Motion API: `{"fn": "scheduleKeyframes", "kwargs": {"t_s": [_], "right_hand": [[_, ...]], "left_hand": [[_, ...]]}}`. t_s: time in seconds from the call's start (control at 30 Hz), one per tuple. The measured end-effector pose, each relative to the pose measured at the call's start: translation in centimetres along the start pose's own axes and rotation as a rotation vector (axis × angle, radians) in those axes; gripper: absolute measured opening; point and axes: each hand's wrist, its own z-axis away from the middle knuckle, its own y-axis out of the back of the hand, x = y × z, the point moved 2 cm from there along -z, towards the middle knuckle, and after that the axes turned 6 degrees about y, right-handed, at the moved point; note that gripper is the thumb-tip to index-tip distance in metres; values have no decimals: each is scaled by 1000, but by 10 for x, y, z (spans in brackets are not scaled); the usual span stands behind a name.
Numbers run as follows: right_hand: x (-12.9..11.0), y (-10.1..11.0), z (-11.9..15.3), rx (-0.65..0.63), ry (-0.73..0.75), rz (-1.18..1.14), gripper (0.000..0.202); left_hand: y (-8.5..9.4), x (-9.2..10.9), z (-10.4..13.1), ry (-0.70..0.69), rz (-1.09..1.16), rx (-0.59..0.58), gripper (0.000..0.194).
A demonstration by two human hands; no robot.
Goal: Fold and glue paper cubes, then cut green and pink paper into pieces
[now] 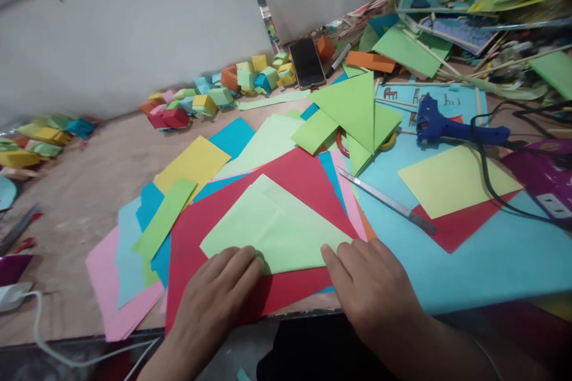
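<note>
A sheet of pale green paper (277, 229), folded into a rough triangle, lies on a red sheet (286, 175) at the table's front edge. My left hand (223, 286) has its fingers bent together over the lower left part of the fold, its thumb hidden. At the right corner, my right hand (370, 286) grips the same paper, with the thumb on the near edge and the fingers curled. The folded edge runs straight between both hands.
Coloured sheets fan out under the red one. To the right lie a craft knife (388, 199), a blue glue gun (456, 125) with a black cable, and a yellow sheet (460, 178). Folded paper blocks (205, 104) and a phone (307, 63) sit along the back.
</note>
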Motion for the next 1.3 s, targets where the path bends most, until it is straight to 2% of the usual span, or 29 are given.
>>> {"fn": "scheduleKeyframes", "kwargs": {"t_s": [0.23, 0.4, 0.5, 0.6, 0.73, 0.83, 0.93, 1.07, 1.3], "right_hand": [[1, 2, 0, -11, 20, 29, 24], [-2, 4, 1, -63, 4, 41, 24], [-17, 1, -4, -82, 38, 41, 19], [-42, -4, -12, -77, 60, -25, 16], [-68, -12, -23, -120, 76, -61, 21], [-76, -18, -25, -188, 115, -36, 28], [-77, -22, -23, -210, 132, 1, 37], [-73, -20, -14, -205, 134, 83, 37], [-44, 5, 8, -226, 104, 377, 29]], "left_hand": [[10, 24, 13, 108, 8, 78, 22], [6, 37, 26, 107, -44, 136, 38], [2, 39, 29, 131, -45, 176, 38], [-1, 38, 32, 139, -55, 205, 38], [-7, 33, 41, 101, -53, 193, 34], [-12, 29, 46, 63, -40, 188, 43], [-15, 27, 49, 56, -50, 203, 54], [-17, 28, 50, 60, -70, 206, 56], [-20, 32, 53, 89, -57, 211, 58]]}}
